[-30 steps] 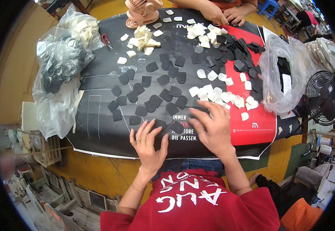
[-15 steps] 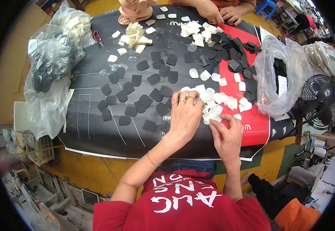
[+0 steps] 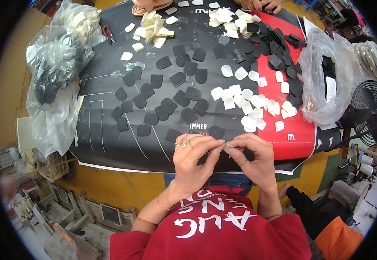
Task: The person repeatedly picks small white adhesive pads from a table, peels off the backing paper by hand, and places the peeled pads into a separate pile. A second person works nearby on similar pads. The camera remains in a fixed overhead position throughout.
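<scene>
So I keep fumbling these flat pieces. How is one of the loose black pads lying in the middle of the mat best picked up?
Take a black pad by its rounded edge, coming from above with thumb and fingertip. It lies flat on the mat, apart from its neighbours, so probably only the thin rim offers a pinch; lifting one edge first should help.

You wore a red shirt [image 3: 214, 229] with white lettering, and gold rings on your left hand [image 3: 193, 160]. The table mat [image 3: 110, 143] was black with thin white lines — its right part was red. On it lay black pads [image 3: 177, 102] and white pads [image 3: 249, 102]. The bags [image 3: 54, 86] were clear plastic, one holding black pieces, one cream. The scissors [image 3: 107, 34] had red handles. The tabletop [image 3: 110, 182] was yellow — the fan [image 3: 366, 117] black.
</scene>
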Demonstrator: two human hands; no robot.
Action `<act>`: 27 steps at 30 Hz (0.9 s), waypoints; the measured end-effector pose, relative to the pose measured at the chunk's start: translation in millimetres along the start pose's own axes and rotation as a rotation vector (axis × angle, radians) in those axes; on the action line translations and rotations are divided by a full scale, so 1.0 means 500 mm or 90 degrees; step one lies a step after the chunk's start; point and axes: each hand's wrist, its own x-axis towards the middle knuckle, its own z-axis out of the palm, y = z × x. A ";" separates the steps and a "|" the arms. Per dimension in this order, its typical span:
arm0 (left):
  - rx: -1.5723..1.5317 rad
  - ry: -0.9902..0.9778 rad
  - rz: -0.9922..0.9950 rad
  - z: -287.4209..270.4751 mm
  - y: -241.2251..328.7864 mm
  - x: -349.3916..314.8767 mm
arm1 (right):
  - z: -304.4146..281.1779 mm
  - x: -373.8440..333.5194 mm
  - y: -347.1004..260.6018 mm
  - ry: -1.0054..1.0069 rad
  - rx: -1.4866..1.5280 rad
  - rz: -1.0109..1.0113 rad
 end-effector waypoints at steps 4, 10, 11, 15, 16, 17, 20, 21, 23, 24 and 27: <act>0.062 -0.051 0.024 -0.015 -0.022 -0.002 | 0.011 -0.008 0.012 0.015 0.082 0.099; 0.284 -0.181 0.072 -0.017 -0.066 0.030 | 0.003 -0.011 0.015 0.150 0.174 0.201; 0.274 -0.158 0.058 -0.008 -0.067 0.032 | -0.002 -0.011 0.012 0.128 0.150 0.203; 0.333 -0.082 0.032 0.027 -0.055 0.025 | 0.004 0.010 0.008 0.105 0.037 0.155; 0.339 -0.070 0.023 0.031 -0.051 0.020 | 0.006 0.019 0.010 0.093 -0.016 0.129; 0.342 -0.060 0.010 0.032 -0.047 0.014 | 0.009 0.028 0.011 0.082 -0.069 0.102; 0.335 -0.041 0.001 0.020 -0.044 0.000 | 0.020 0.051 0.012 0.115 -0.105 0.071; 0.343 -0.047 0.015 0.016 -0.046 -0.004 | 0.021 0.057 0.011 0.108 -0.099 0.092; 0.349 -0.057 0.040 0.011 -0.051 -0.010 | 0.019 0.067 0.008 0.088 -0.095 0.136; 0.357 -0.068 0.047 0.010 -0.054 -0.012 | 0.017 0.072 0.007 0.069 -0.096 0.147; 0.379 -0.102 0.065 0.010 -0.062 -0.015 | 0.011 0.087 0.006 0.027 -0.114 0.169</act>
